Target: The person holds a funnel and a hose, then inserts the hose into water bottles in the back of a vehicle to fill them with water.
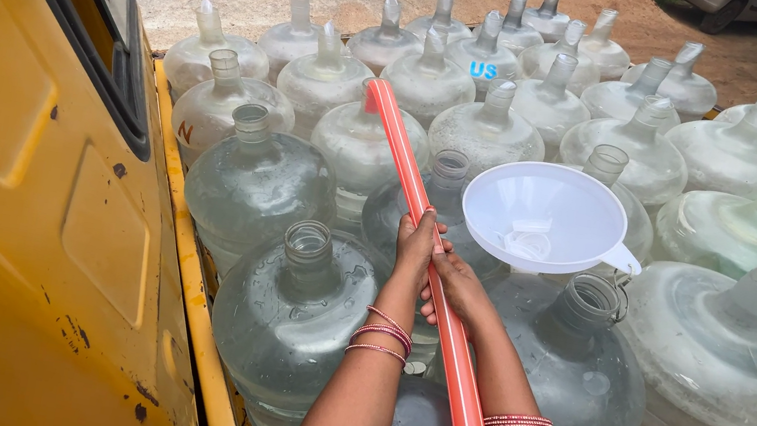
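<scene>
Holding an orange pipe (431,297) over truck-bed jugs (286,315).

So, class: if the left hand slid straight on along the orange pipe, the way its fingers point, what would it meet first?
Probably the open neck of the clear water jar just ahead of the left hand, beside the orange pipe. Depth is unclear: the hand may pass above it. The white funnel lies off to the right of that line.

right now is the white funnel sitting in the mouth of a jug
No, the white funnel lies tilted on top of the clear jugs, its spout in no opening.
</scene>
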